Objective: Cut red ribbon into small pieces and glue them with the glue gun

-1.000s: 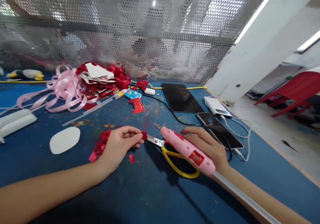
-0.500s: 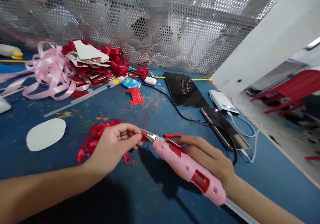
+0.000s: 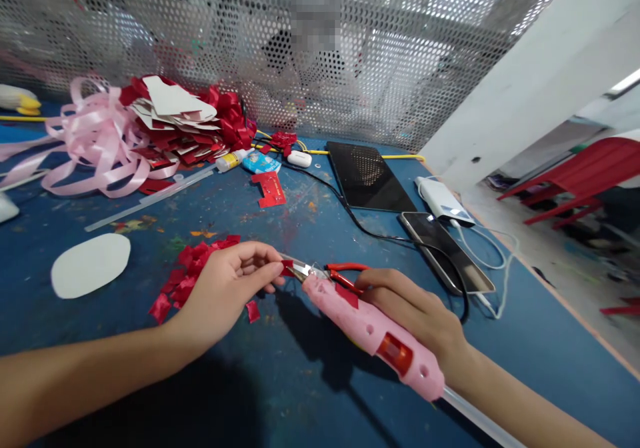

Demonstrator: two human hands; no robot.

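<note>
Between the thumb and fingers of my left hand [image 3: 227, 288] is a small piece of red ribbon [image 3: 287, 267]. My right hand [image 3: 415, 308] is closed around a pink-covered hot glue gun [image 3: 360, 321] and red-handled pliers [image 3: 345, 275] together. A clear glue stick [image 3: 475, 418] sticks out of the gun's rear. The pliers' jaws and the gun's tip are right at the ribbon piece, partly overlapping, so I cannot tell which touches it. Cut red ribbon pieces [image 3: 187, 271] lie in a heap behind my left hand, and a single ribbon square [image 3: 253, 311] lies apart from them.
Pink ribbon [image 3: 95, 135] and a stack of card cutouts [image 3: 175, 118] fill the back left. A white oval card [image 3: 91, 265] lies at left. A black tablet [image 3: 367, 178], phone [image 3: 445, 251], power bank [image 3: 443, 200] and cables are at right. Perforated metal [image 3: 210, 41] rises behind.
The view has shifted very slightly. Both hands keep nearly the same pose, with the gun, pliers and ribbon piece still close together.
</note>
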